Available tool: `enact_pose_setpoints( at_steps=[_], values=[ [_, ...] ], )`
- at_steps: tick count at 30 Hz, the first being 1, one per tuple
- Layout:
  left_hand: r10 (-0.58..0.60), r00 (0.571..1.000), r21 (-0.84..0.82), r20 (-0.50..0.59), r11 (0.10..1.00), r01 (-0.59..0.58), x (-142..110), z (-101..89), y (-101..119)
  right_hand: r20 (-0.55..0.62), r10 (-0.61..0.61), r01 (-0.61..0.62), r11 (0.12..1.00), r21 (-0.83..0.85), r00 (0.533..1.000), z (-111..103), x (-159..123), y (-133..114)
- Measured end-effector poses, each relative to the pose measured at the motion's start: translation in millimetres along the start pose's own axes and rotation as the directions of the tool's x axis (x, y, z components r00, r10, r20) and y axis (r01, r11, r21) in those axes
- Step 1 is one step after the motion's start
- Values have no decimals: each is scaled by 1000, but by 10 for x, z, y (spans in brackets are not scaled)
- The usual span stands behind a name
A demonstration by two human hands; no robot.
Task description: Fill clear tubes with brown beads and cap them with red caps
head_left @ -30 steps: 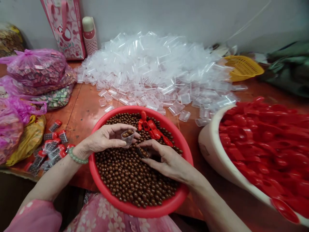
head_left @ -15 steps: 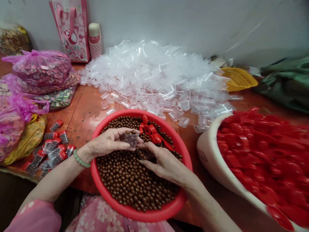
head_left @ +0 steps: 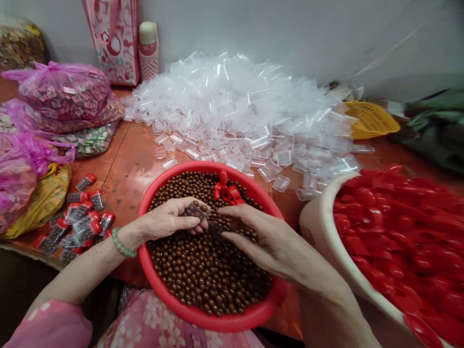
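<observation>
In my left hand (head_left: pixel 168 220) is a small clear plastic box (head_left: pixel 195 211), pinched between thumb and fingers and tilted, with brown balls showing inside. My right hand (head_left: pixel 270 237) hovers just to its right, thumb and fingers apart over the balls. A dark, blurred patch lies near its fingertips; what it is I cannot make out. Both hands are above a red basin (head_left: pixel 145 263) full of glossy brown candy balls (head_left: pixel 203 278). Several red caps (head_left: pixel 225 192) rest on the balls by the basin's far rim.
Clear empty boxes (head_left: pixel 235 106) form a large heap behind the basin. At right stands a white tub (head_left: pixel 326 212) of red caps. Filled, red-capped boxes (head_left: pixel 85 224) lie at left, beside pink plastic bags (head_left: pixel 65 96). A bottle (head_left: pixel 148 53) and yellow basket (head_left: pixel 373 118) stand farther back.
My right hand has moved slightly right and its fingers have spread from the clear box they held. My left hand has tilted its box. Some red caps are now covered by my right hand.
</observation>
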State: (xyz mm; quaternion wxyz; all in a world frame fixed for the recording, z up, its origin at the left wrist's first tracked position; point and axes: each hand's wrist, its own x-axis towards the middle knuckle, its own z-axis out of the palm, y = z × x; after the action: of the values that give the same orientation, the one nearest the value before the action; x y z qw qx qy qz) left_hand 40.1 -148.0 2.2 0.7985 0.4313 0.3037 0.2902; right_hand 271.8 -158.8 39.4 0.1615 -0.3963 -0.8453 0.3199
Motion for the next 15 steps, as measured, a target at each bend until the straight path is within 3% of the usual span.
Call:
enact_pose_setpoints(
  at_steps=[3,7,10,15],
  values=[
    [-20,1000,40,24,999,19,-15,11,7,-38,-98,100,993,59,994,-51,216,-112],
    [-17,999,36,30,999,16,-25,0,0,33,-173,171,983,70,984,-24,424,-153],
    [-37,999,37,39,999,35,-26,-19,-7,59,-201,196,978,77,978,-10,462,-121],
    [-63,998,5,19,998,63,-14,-38,30,-29,-158,160,977,141,987,8,404,-15]
  ],
)
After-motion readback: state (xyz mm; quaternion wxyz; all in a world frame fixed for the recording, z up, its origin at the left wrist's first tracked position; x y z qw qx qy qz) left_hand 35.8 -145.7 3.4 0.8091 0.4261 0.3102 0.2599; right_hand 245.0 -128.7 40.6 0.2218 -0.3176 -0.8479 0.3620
